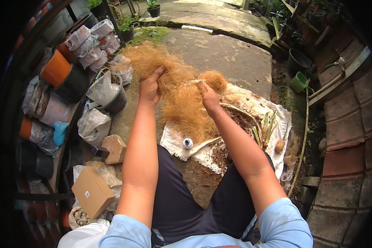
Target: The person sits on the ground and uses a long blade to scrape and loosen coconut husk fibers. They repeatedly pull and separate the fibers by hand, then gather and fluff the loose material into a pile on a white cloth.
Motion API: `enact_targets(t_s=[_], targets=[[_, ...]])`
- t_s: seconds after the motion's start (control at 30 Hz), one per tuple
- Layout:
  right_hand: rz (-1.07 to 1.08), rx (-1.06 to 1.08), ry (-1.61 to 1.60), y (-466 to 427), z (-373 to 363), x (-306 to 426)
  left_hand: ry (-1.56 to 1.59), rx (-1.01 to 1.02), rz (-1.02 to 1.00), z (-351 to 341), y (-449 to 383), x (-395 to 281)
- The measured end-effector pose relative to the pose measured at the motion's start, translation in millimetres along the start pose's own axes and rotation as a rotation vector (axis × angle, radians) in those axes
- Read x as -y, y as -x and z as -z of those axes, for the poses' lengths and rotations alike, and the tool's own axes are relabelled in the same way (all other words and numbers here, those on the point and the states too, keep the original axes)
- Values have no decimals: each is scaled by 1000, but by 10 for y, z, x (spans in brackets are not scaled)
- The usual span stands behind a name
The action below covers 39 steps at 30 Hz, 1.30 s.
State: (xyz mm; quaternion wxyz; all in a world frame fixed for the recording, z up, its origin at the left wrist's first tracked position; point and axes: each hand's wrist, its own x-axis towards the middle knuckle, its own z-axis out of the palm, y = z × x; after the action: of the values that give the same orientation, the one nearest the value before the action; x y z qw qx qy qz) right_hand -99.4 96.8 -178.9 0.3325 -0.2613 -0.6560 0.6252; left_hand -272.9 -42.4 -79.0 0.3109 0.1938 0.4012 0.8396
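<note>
A large tuft of golden-brown coconut fibre (161, 57) is gripped in my left hand (151, 86), held out in front of me. My right hand (209, 95) pinches the right edge of the same loose fibre, though its fingertips are partly hidden by strands. Just beyond it lies a rounded clump of fibre (215, 80). More fibre (186, 121) hangs or lies between my forearms, over a white woven sack (170, 141) spread on the ground. On the sack's near part stands a spool of thread (188, 143).
Dark soil-like material (243, 119), green-leaved cuttings (267, 128) and a brown ball-shaped plant base (279, 145) lie on the sack's right. At left are a bucket (116, 99), a brick-like block (114, 148), a cardboard box (93, 192) and stacked pots (56, 69). A hose (303, 148) runs along the right.
</note>
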Motion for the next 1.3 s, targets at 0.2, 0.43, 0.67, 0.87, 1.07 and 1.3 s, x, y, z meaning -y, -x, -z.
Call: enact_targets(t_s=[0.2, 0.43, 0.67, 0.87, 1.07, 1.3], targets=[[-136, -143, 164, -72, 68, -166, 8, -58, -50, -61, 26, -42], [-259, -248, 545, -109, 446, -743, 4, -102, -143, 170, 45, -285], [-437, -519, 655, -152, 1009, -1419, 55, -49, -155, 222, -11, -397], [-229, 301, 594, -9, 213, -648, -113, -14, -85, 286, 110, -374], [-90, 67, -43, -112, 294, 218, -326, 114, 49, -47, 137, -111], [-48, 346, 82, 92, 360, 780, -307, 192, 116, -220, 115, 158]])
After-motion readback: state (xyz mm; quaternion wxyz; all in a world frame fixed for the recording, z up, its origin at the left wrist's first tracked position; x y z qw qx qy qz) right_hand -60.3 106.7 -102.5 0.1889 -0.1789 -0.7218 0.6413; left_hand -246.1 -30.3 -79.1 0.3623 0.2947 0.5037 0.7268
